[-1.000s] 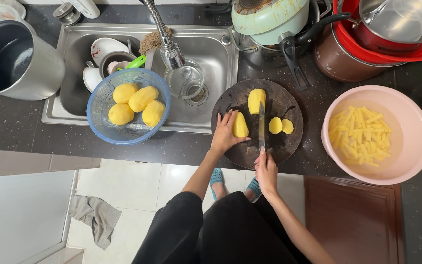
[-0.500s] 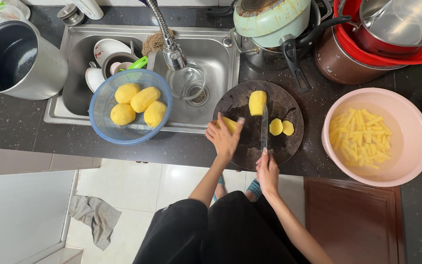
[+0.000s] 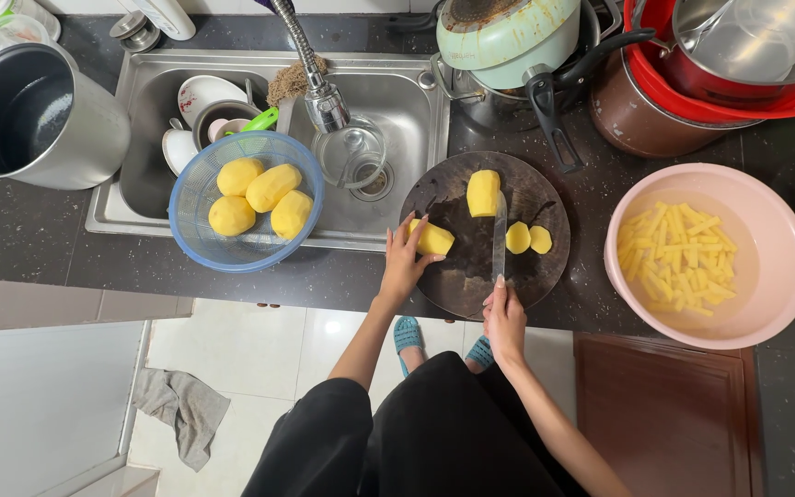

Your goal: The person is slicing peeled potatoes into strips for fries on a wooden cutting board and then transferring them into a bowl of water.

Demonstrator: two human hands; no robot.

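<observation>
While left hand point(image 3: 404, 267) grips potato half point(image 3: 433, 239), right hand point(image 3: 505, 319) clasps knife point(image 3: 499, 237); 4 potatoes point(image 3: 259, 197) in basket point(image 3: 197, 189).

Dark speckled counter point(image 3: 39, 244) under round cutting board point(image 3: 545, 276), pink basin point(image 3: 775, 304), steel pot point(image 3: 75, 147).

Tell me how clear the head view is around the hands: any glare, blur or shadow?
Head view: sharp and evenly lit; left hand on a potato piece and right hand with the knife show no blur; glare only on the sink metal and floor tile; the dark cutting board hides shadows.
</observation>
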